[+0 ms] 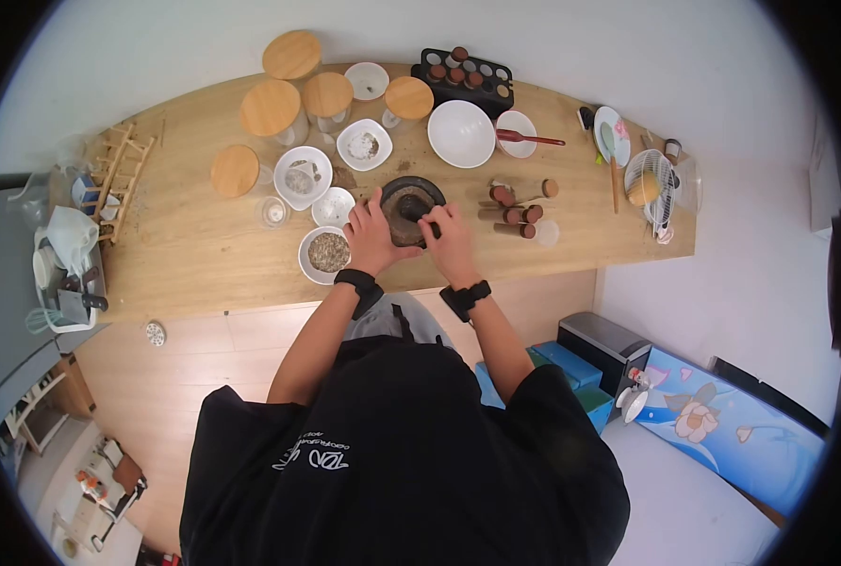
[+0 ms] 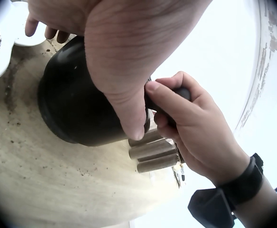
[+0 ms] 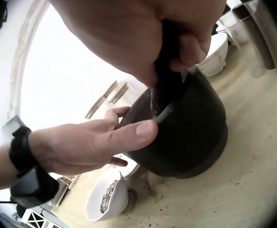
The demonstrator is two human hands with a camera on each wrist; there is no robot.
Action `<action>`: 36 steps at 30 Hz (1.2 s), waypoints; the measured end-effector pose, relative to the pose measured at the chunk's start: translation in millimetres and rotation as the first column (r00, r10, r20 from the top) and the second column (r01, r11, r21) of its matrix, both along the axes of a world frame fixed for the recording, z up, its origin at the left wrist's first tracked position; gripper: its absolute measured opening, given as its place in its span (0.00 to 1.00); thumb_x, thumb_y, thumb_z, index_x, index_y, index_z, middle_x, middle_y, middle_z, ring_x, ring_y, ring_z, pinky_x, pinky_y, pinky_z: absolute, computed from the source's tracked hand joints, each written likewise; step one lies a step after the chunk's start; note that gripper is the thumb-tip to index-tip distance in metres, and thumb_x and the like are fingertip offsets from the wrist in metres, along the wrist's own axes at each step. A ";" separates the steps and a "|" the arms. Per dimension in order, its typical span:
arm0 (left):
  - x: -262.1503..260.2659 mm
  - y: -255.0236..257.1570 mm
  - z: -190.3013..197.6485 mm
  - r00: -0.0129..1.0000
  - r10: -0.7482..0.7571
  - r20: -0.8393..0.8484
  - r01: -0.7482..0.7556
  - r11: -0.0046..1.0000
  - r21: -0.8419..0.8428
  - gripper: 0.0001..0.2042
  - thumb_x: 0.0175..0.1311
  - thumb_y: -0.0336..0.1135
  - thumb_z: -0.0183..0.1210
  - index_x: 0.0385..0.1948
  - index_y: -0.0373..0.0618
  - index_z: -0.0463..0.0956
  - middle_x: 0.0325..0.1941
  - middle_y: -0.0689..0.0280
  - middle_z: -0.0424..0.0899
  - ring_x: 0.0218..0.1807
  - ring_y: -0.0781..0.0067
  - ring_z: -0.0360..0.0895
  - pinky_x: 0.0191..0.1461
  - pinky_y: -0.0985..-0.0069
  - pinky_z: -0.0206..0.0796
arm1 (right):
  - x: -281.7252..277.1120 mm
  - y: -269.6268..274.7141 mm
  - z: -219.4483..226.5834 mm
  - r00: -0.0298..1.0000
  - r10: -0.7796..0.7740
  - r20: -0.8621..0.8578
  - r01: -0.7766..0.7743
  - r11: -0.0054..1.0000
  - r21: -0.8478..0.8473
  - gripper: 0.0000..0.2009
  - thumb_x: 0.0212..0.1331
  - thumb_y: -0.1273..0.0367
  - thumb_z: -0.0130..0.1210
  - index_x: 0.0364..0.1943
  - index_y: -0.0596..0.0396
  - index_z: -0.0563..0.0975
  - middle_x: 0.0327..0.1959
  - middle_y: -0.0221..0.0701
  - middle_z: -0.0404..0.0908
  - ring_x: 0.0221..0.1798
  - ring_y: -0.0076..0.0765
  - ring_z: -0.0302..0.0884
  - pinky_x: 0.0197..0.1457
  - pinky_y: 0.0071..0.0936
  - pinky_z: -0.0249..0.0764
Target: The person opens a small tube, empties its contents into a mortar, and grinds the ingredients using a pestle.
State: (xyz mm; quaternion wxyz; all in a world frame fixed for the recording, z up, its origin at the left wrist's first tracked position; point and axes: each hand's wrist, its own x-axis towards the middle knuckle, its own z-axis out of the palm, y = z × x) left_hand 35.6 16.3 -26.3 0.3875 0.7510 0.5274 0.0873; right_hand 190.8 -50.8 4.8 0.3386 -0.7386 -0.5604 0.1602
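Note:
A black mortar (image 1: 400,233) stands near the table's front edge with dark ground stuff inside. My left hand (image 1: 371,234) rests against its left side, thumb laid along the near wall and fingers spread past the far side. In the right wrist view, that left hand (image 3: 88,142) touches the mortar (image 3: 190,133) close below the rim. My right hand (image 1: 451,243) grips the dark handle of a pestle (image 1: 411,209), whose lower end is down in the mortar. The left wrist view shows the right hand (image 2: 195,123) wrapped around the pestle handle (image 2: 182,93), thumb on top.
Left of the mortar stand a bowl of coarse flakes (image 1: 329,253) and other white bowls. Wooden-lidded jars (image 1: 272,108) are behind. Capped tubes (image 1: 510,215) lie to the right. A black rack (image 1: 463,80) and a large white bowl (image 1: 461,134) stand at the back.

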 end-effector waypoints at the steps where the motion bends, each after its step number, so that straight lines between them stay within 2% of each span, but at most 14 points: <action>1: -0.4 -1.6 -1.9 1.000 0.003 -0.003 -0.003 1.000 -0.002 0.69 0.26 0.57 0.85 0.76 0.42 0.49 0.69 0.46 0.60 0.71 0.42 0.58 0.71 0.47 0.51 | -0.6 -1.8 0.2 1.000 0.003 -0.003 -0.003 1.000 -0.002 0.09 0.57 0.75 0.66 0.38 0.54 0.77 0.37 0.39 0.72 0.41 0.52 0.79 0.42 0.43 0.76; 3: -0.1 -2.8 -4.9 1.000 0.014 0.022 -0.015 0.999 0.041 0.69 0.26 0.57 0.85 0.76 0.42 0.49 0.69 0.46 0.61 0.72 0.42 0.58 0.72 0.46 0.51 | -0.7 -6.8 2.3 0.989 0.081 -0.127 -0.089 0.994 -0.058 0.09 0.57 0.75 0.66 0.38 0.55 0.77 0.39 0.40 0.73 0.41 0.52 0.78 0.43 0.42 0.76; 4: -1.0 -1.9 -2.1 1.000 0.008 0.019 -0.009 0.999 0.043 0.69 0.26 0.57 0.85 0.76 0.42 0.49 0.69 0.46 0.61 0.72 0.42 0.58 0.72 0.46 0.51 | 2.1 -5.4 1.4 0.989 0.076 -0.129 -0.083 0.995 -0.056 0.09 0.57 0.75 0.66 0.38 0.55 0.77 0.39 0.40 0.73 0.41 0.52 0.78 0.43 0.42 0.76; 6: -0.1 0.1 2.6 1.000 0.002 0.003 -0.002 1.000 -0.008 0.69 0.26 0.57 0.85 0.76 0.42 0.49 0.69 0.46 0.61 0.72 0.41 0.58 0.72 0.45 0.51 | 11.0 2.1 -1.6 0.995 0.013 -0.101 -0.016 1.000 -0.022 0.09 0.57 0.75 0.66 0.37 0.55 0.76 0.39 0.40 0.73 0.40 0.52 0.78 0.43 0.42 0.76; 9: 0.4 -3.1 -8.1 1.000 0.021 0.021 -0.022 0.999 0.043 0.69 0.27 0.57 0.85 0.76 0.42 0.49 0.69 0.45 0.62 0.72 0.41 0.58 0.72 0.46 0.51 | -8.9 -1.1 4.2 0.994 0.068 -0.086 -0.073 0.996 -0.051 0.08 0.57 0.75 0.67 0.36 0.57 0.77 0.36 0.40 0.73 0.40 0.51 0.77 0.44 0.40 0.74; 13: 0.6 -2.0 -1.7 1.000 0.012 0.015 -0.012 1.000 0.028 0.69 0.27 0.57 0.85 0.76 0.42 0.49 0.69 0.45 0.62 0.72 0.41 0.58 0.72 0.46 0.51 | 11.7 -3.7 -4.2 0.989 0.055 -0.134 -0.062 0.997 -0.051 0.09 0.57 0.76 0.67 0.36 0.57 0.76 0.36 0.39 0.73 0.41 0.51 0.76 0.45 0.40 0.74; 15: 0.8 -2.1 -2.4 1.000 0.013 0.012 -0.013 1.000 0.022 0.69 0.27 0.56 0.85 0.76 0.42 0.49 0.69 0.45 0.61 0.72 0.41 0.58 0.71 0.47 0.51 | -0.1 -1.1 -5.4 0.995 0.087 -0.054 -0.088 0.996 -0.013 0.09 0.57 0.75 0.67 0.37 0.52 0.77 0.38 0.38 0.73 0.40 0.52 0.78 0.41 0.43 0.75; 19: 0.5 -1.1 0.0 1.000 0.014 -0.003 -0.014 1.000 0.009 0.69 0.27 0.56 0.85 0.76 0.43 0.49 0.69 0.46 0.61 0.73 0.41 0.57 0.71 0.47 0.52 | 9.3 -6.7 -2.6 0.987 0.102 -0.125 -0.111 0.992 -0.065 0.08 0.57 0.75 0.66 0.37 0.53 0.77 0.38 0.39 0.72 0.40 0.52 0.78 0.41 0.43 0.75; 21: 0.3 0.3 2.3 1.000 0.001 -0.001 -0.001 1.000 -0.017 0.69 0.27 0.57 0.85 0.76 0.43 0.49 0.70 0.46 0.61 0.73 0.41 0.57 0.71 0.46 0.52 | 3.1 4.7 7.0 0.998 0.053 -0.015 -0.054 0.998 -0.043 0.09 0.57 0.75 0.67 0.37 0.57 0.77 0.37 0.40 0.73 0.41 0.51 0.77 0.43 0.40 0.75; 24: 0.2 -1.6 -1.6 1.000 0.016 0.007 -0.016 1.000 0.013 0.70 0.26 0.56 0.85 0.76 0.43 0.48 0.70 0.46 0.61 0.72 0.41 0.57 0.71 0.46 0.51 | 5.3 -7.9 -7.1 0.983 0.137 -0.120 -0.144 0.988 -0.051 0.09 0.57 0.75 0.67 0.37 0.57 0.77 0.38 0.39 0.73 0.41 0.52 0.78 0.43 0.41 0.75; 28: 1.7 -2.7 -4.0 1.000 -0.003 -0.007 0.003 1.000 0.004 0.70 0.26 0.57 0.85 0.76 0.42 0.48 0.70 0.45 0.60 0.73 0.41 0.57 0.71 0.46 0.51 | 8.6 -0.2 3.5 0.998 0.048 -0.028 -0.049 0.998 -0.030 0.09 0.57 0.76 0.66 0.37 0.57 0.77 0.38 0.39 0.73 0.41 0.52 0.78 0.43 0.41 0.76; 30: 0.1 -3.3 -11.3 1.000 0.017 0.015 -0.018 0.998 0.052 0.69 0.27 0.57 0.85 0.76 0.43 0.48 0.70 0.45 0.60 0.73 0.41 0.57 0.72 0.46 0.51 | -3.8 -3.2 2.9 0.983 0.169 -0.078 -0.170 0.985 -0.010 0.08 0.57 0.76 0.66 0.37 0.56 0.77 0.38 0.40 0.73 0.41 0.52 0.78 0.42 0.41 0.75; 33: 0.3 -2.7 -3.4 1.000 0.003 -0.005 -0.003 1.000 0.012 0.69 0.28 0.57 0.85 0.76 0.43 0.48 0.70 0.44 0.60 0.73 0.41 0.57 0.72 0.45 0.51 | 16.4 -1.3 0.0 0.993 0.092 -0.068 -0.095 0.995 -0.041 0.08 0.57 0.76 0.66 0.37 0.56 0.77 0.38 0.39 0.72 0.41 0.52 0.78 0.43 0.41 0.75; 36: 0.6 -1.6 -2.0 1.000 0.006 0.003 -0.006 1.000 0.014 0.68 0.29 0.56 0.85 0.76 0.43 0.48 0.70 0.44 0.60 0.73 0.40 0.57 0.72 0.45 0.50 | -3.6 -0.2 4.9 0.986 0.150 -0.070 -0.152 0.988 -0.024 0.09 0.56 0.77 0.65 0.37 0.53 0.76 0.39 0.39 0.73 0.39 0.53 0.78 0.42 0.43 0.75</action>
